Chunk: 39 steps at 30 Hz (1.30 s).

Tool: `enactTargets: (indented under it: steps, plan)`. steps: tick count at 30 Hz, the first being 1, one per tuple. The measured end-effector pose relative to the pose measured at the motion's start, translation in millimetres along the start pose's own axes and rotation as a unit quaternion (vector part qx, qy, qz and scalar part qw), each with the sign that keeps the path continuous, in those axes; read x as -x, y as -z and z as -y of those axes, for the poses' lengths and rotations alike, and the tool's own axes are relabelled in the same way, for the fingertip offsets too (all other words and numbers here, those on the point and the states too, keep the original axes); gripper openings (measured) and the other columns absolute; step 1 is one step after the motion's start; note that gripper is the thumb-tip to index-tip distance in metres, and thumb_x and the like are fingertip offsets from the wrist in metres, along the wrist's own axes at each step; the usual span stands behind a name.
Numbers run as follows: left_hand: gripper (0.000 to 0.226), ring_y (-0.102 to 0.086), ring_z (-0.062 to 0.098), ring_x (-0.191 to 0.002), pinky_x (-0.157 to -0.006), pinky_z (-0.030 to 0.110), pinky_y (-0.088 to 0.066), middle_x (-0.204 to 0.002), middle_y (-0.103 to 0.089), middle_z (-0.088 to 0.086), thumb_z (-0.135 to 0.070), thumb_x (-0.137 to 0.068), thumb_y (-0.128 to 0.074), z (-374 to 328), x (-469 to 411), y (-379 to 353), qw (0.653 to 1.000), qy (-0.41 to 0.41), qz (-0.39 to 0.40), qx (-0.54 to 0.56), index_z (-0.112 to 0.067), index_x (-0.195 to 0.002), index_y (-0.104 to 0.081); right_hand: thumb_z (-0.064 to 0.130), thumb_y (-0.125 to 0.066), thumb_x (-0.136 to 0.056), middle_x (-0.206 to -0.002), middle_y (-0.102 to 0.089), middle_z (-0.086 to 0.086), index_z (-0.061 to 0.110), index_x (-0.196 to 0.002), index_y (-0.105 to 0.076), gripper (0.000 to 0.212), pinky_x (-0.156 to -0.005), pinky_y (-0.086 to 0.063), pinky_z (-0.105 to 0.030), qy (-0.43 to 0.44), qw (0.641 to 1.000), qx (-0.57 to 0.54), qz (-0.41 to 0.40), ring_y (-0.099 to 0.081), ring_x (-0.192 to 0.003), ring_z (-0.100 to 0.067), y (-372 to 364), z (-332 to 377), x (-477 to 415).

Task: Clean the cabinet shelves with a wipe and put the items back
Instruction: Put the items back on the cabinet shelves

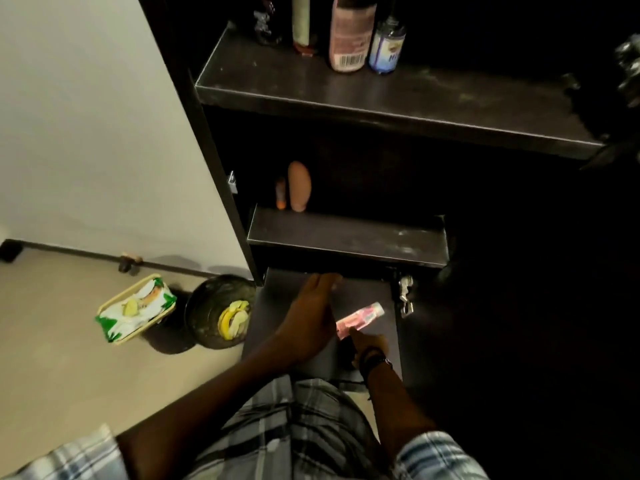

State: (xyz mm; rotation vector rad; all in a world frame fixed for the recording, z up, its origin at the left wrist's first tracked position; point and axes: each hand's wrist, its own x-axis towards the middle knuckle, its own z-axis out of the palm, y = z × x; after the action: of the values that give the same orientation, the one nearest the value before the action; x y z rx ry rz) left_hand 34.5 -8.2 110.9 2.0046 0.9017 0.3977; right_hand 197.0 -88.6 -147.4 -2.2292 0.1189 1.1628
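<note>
Pink bottle, far above both hands, shows a barcode; other print unreadable. Left hand flat, fingers straight, together, empty, over bottom shelf. Right hand just beside, touching pink tube; grip unclear. Wipe pack well left, on the floor.

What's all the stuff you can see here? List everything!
shelves: three, dark, stacked
bottles: four, dark, beige, pink, blue-labelled, top shelf
small items: two, tan and orange, middle shelf
tube: one, pink, bottom shelf
wipes pack: one, green-white, in the basket
basket: one, cream, on the floor
bin: one, dark, on the floor, yellow peels inside
left hand: one, flat, reaching under the middle shelf
right hand: one, touching the tube
</note>
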Motion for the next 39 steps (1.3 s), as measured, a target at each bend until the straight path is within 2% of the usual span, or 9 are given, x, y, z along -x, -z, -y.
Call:
enactTargets:
  steps: [3,7,9,12,16,20,24,29,39]
  plan:
    - [0.057,-0.051,0.025,-0.116,-0.094,0.028,-0.044,-0.128,-0.047,0.014,0.008,-0.075,-0.052,16.0,9.3,-3.7,1.000,0.025,-0.009,-0.009,-0.005,-0.129,-0.045,0.075,-0.060,-0.057,-0.085,-0.067,-0.013,0.008,-0.098,-0.065,0.079,-0.071,-0.058,-0.041,-0.025,0.998,0.053,0.031,-0.069,-0.073,-0.027,-19.7,-28.1,-79.1]
    - [0.051,-0.052,0.022,-0.109,-0.082,0.020,-0.042,-0.124,-0.049,0.010,0.009,-0.078,-0.052,34.8,26.9,-6.2,0.998,0.052,-0.021,-0.032,-0.008,-0.126,-0.049,0.000,-0.053,-0.087,-0.071,-0.060,-0.012,-0.016,-0.108,-0.056,0.026,-0.048,-0.053,-0.023,0.012,0.987,-0.058,0.148,-0.064,-0.045,-0.009,-6.4,32.7,0.6]
    - [0.049,-0.052,0.017,-0.106,-0.078,0.009,-0.041,-0.123,-0.047,0.004,0.008,-0.079,-0.051,43.1,36.7,-4.6,0.998,0.046,-0.031,-0.026,-0.009,-0.126,-0.048,-0.008,-0.044,-0.089,-0.069,-0.059,-0.012,-0.018,-0.107,-0.053,0.023,-0.048,-0.053,-0.026,0.022,0.987,-0.087,0.136,-0.062,-0.041,-0.008,-4.6,49.1,18.6]
    - [0.050,-0.049,0.013,-0.106,-0.075,0.002,-0.038,-0.121,-0.042,-0.007,0.003,-0.080,-0.051,51.7,52.5,-0.1,0.998,0.056,-0.038,-0.014,-0.014,-0.127,-0.048,-0.003,-0.047,-0.093,-0.060,-0.064,-0.008,-0.006,-0.092,-0.054,0.008,-0.045,-0.053,-0.027,-0.020,0.980,-0.167,0.109,-0.062,-0.043,-0.013,-6.4,52.6,51.4]
    - [0.044,-0.050,0.013,-0.101,-0.075,0.008,-0.038,-0.115,-0.045,-0.009,-0.009,-0.077,-0.050,54.1,59.1,3.7,0.995,0.062,-0.071,0.023,-0.028,-0.117,-0.047,0.001,-0.064,-0.085,-0.102,-0.063,-0.022,-0.009,-0.115,-0.054,0.033,-0.046,-0.056,-0.026,-0.012,0.956,-0.266,0.122,-0.064,-0.072,-0.025,-7.2,53.4,101.6]
    - [0.037,-0.055,0.016,-0.100,-0.076,0.014,-0.045,-0.115,-0.051,-0.002,-0.017,-0.078,-0.049,54.0,59.1,2.3,0.988,0.066,-0.136,0.034,-0.026,-0.114,-0.047,0.000,-0.063,-0.086,-0.095,-0.067,-0.015,-0.003,-0.101,-0.062,0.016,-0.056,-0.058,-0.024,0.105,0.926,-0.320,0.171,-0.068,-0.080,-0.022,14.2,55.1,178.8]
    - [0.028,-0.057,0.010,-0.100,-0.079,0.017,-0.048,-0.113,-0.057,0.003,-0.009,-0.086,-0.057,55.4,49.3,3.4,0.981,0.037,-0.186,0.042,-0.014,-0.113,-0.053,0.006,-0.064,-0.085,-0.078,-0.073,-0.008,0.005,-0.095,-0.063,0.009,-0.059,-0.057,-0.025,0.231,0.903,-0.336,0.135,-0.071,-0.067,-0.016,36.0,68.7,214.4]
    - [0.031,-0.058,0.006,-0.099,-0.080,0.025,-0.054,-0.113,-0.057,-0.001,-0.031,-0.088,-0.052,59.6,46.9,-0.6,0.980,0.030,-0.188,0.064,-0.021,-0.116,-0.051,0.009,-0.066,-0.086,-0.073,-0.068,-0.017,0.000,-0.082,-0.057,0.013,-0.063,-0.059,-0.030,0.317,0.867,-0.373,0.091,-0.069,-0.064,-0.020,50.7,119.9,232.4]
    - [0.033,-0.060,0.007,-0.093,-0.077,0.029,-0.054,-0.103,-0.058,-0.002,-0.036,-0.087,-0.054,58.1,55.5,8.5,0.980,0.014,-0.185,0.068,-0.014,-0.111,-0.055,-0.003,-0.068,-0.082,-0.076,-0.064,-0.015,0.001,-0.077,-0.058,0.012,-0.057,-0.060,-0.024,0.186,0.879,-0.438,0.046,-0.066,-0.062,-0.019,30.0,218.2,200.1]
